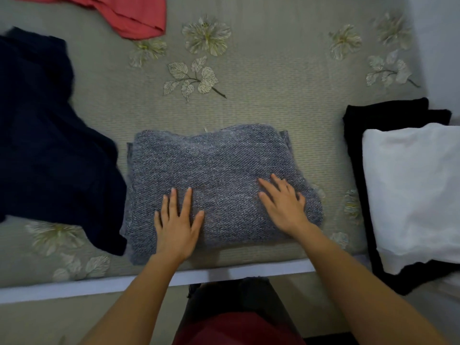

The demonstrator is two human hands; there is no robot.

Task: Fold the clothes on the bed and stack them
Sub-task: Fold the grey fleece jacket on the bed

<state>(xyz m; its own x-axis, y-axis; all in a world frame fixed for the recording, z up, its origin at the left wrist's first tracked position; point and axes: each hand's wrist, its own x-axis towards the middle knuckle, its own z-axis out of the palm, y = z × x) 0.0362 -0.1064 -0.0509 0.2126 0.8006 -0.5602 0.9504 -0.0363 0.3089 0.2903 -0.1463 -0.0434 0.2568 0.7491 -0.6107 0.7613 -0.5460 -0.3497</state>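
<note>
Grey knit sweater (219, 180) lies folded at the bed's (273, 95) near edge under the flat, open left hand (176, 220) and right hand (283, 202), which should smooth outward before stacking.

No legible text, brand, number or sign is in view. The grey knitted sweater (211, 170), floral bedspread (273, 100), navy garment (49, 145), coral garment (134, 16), white folded garment (410, 190) and black garment (388, 113) show no readable marking. A small pale tab (206, 129) at the sweater's far edge is too small to read.
</note>
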